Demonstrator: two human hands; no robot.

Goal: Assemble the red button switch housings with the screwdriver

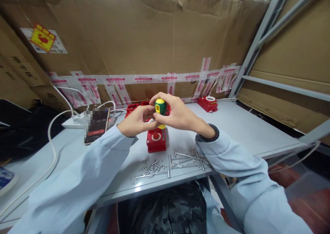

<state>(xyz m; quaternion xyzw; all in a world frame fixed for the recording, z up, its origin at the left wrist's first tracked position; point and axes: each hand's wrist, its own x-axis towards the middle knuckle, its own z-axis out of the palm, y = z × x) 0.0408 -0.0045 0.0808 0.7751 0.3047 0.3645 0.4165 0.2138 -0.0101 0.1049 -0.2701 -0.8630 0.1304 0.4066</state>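
Note:
A green and yellow screwdriver handle point(160, 107) stands upright above a red block point(156, 140) with a round red knob and a white ring. My right hand point(176, 112) is wrapped round the handle, its thumb and fingers closed on it. Close beside it, my left hand point(139, 119) has its fingers bent at the far end of the block, near a white ring-shaped part. What the left fingertips hold is hidden. The screwdriver's shaft points down along the block's right side.
Small screws point(154, 167) and longer T-shaped metal pieces point(180, 162) lie near the table's front edge. A phone point(97, 125) and a power strip point(74, 121) with white cables are at left. Another red block point(207, 103) sits at back right, before a cardboard wall point(144, 38).

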